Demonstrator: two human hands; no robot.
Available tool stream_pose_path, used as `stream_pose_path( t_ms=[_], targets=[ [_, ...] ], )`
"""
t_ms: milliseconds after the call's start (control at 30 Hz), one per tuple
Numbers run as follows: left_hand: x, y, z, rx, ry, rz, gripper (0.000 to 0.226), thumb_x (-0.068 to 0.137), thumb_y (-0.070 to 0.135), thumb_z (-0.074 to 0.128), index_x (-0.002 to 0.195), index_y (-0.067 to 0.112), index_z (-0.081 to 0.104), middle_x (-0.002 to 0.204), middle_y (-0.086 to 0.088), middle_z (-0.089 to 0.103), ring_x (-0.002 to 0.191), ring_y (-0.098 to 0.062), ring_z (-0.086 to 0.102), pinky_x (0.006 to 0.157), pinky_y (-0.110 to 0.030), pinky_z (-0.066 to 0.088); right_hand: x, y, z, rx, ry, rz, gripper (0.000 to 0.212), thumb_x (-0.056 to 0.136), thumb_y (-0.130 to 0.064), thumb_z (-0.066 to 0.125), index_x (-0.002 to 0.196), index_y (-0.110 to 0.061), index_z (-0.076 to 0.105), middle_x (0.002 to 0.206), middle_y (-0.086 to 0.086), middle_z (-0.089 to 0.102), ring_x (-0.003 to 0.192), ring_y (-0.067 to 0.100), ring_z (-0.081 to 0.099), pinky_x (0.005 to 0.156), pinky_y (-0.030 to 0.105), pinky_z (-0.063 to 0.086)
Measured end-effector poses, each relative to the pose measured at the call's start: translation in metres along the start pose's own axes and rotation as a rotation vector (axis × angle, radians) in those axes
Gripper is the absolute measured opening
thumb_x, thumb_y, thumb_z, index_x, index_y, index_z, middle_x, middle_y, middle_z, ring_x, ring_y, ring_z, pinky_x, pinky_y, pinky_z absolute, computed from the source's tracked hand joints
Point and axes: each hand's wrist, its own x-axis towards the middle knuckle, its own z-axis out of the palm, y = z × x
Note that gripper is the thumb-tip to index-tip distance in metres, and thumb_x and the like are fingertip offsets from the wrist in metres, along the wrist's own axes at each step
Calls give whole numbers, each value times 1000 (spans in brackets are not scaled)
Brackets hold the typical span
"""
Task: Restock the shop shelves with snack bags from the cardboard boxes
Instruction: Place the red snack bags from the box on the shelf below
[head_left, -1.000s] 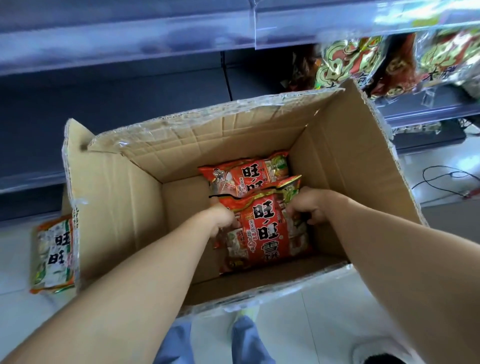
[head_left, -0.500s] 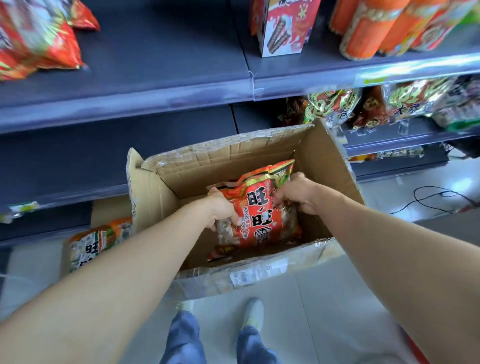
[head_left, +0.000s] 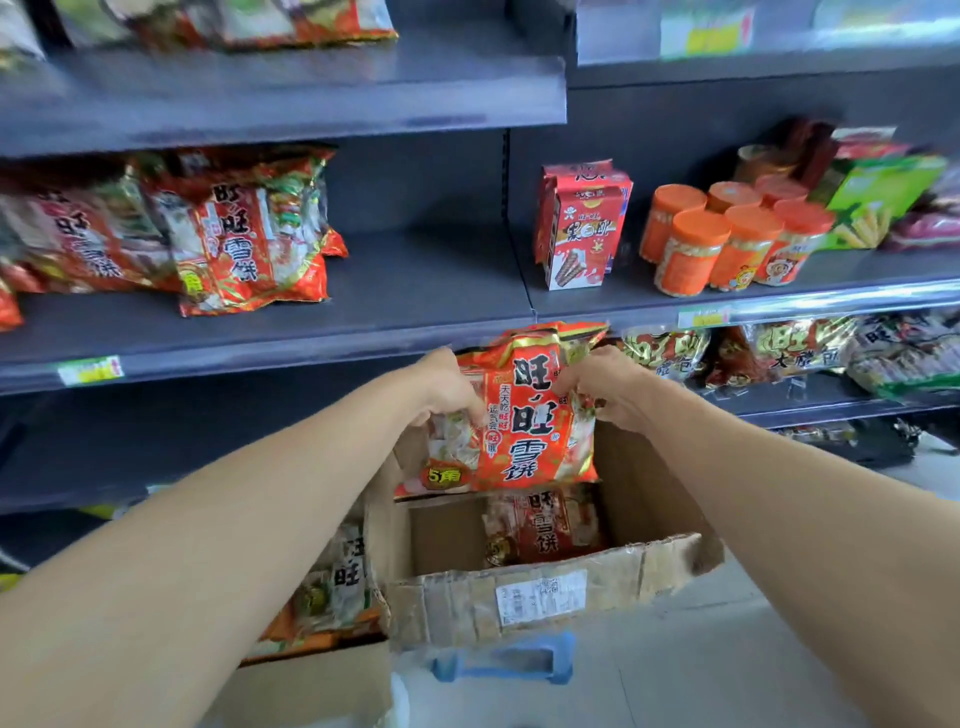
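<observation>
So the red snack bag (head_left: 511, 415) is hanging upright just above the open cardboard box (head_left: 519, 597), with its top reaching up to the front edge of the middle shelf (head_left: 415, 291). The left hand (head_left: 447, 389) is pinching the bag's left edge with curled fingers, and the right hand (head_left: 602, 387) is doing the same on the right edge near the top. I'm guessing this box is getting close to done: only one more bag (head_left: 540, 525) is showing at the bottom, toward the right wall. Matching bags (head_left: 244, 234) are already sitting at the left end of that shelf, and the bare stretch beside them is looking like the spot for this one. More is waiting though, since a second box (head_left: 322, 686) with bags in it is sitting just left of this one. Nothing is really blocking the way. The red cartons (head_left: 582, 223) and orange-lidded jars (head_left: 727, 234) are standing on the next shelf section to the right, so the shelf's front edge is the only thing needing clearing
</observation>
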Motion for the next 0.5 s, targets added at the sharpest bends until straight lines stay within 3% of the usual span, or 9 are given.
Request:
stream_pose_path(
  t_ms=[67,167,300,400,500],
  targets=[
    [-7,7,-15,-20,41,44,38,70,3,80,92,12,51,101,-8,66,94,-25,61,79,-39,51,-5,-19,0,24,-9,-57,45,75,3,67,117,-3,52,110,9,59,96,20,57,75,31,43],
    [-12,10,-38,-45,140,89,65,67,5,82,118,9,42,111,-10,62,104,-27,60,82,-42,52,-9,-44,9,49,-2,-150,32,76,6,59,107,0,58,108,15,65,79,21,62,59,29,47],
    [-14,0,-69,-85,264,142,90,61,5,85,132,16,31,122,-10,57,113,-28,57,96,-49,49,-7,-70,31,55,17,-241,38,77,6,55,114,1,50,118,20,59,99,26,57,77,35,47],
    [-6,-13,-91,-149,377,151,119,63,4,85,149,22,4,140,-11,44,127,-29,47,104,-47,43,-3,-89,54,61,14,-284,53,77,2,57,128,2,44,127,27,49,110,30,54,95,45,46],
    [7,-19,-110,-233,508,155,121,66,5,84,151,17,-1,150,-10,33,135,-29,39,110,-45,37,7,-107,75,37,18,-322,70,64,-9,64,130,-12,40,117,13,57,107,29,56,90,48,50]
  ],
)
